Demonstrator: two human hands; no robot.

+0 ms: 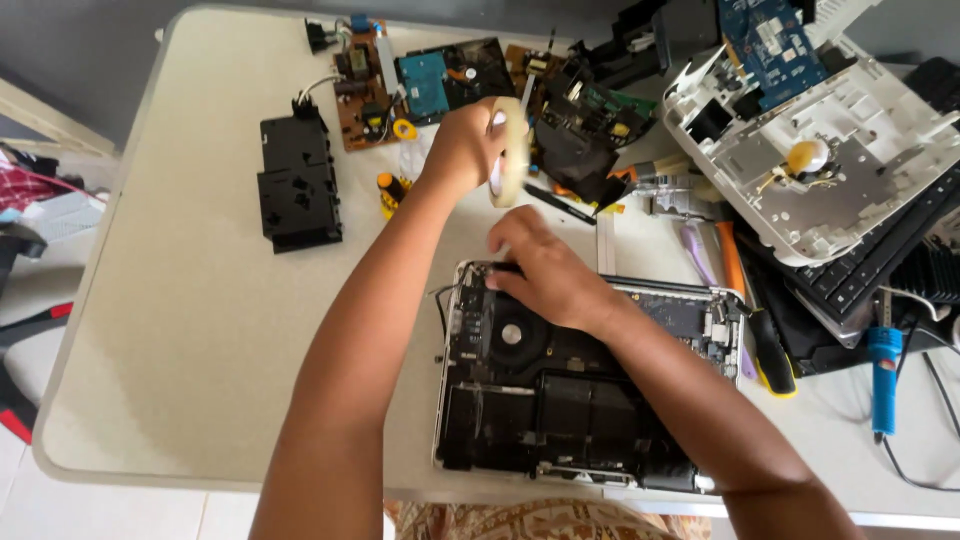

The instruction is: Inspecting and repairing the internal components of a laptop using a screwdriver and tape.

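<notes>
Opened laptop (560, 400) near table (200, 380) front edge, circuit boards (400, 85) behind, keyboard (860, 270) right.

Bare forearms, no sleeves, patterned garment below

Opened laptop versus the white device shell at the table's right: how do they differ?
The opened laptop lies flat at the near edge, with dark insides and a round fan; the white device shell sits tilted on a black keyboard, pale, with a blue board. The right hand touches only the laptop. Both are opened up.
</notes>
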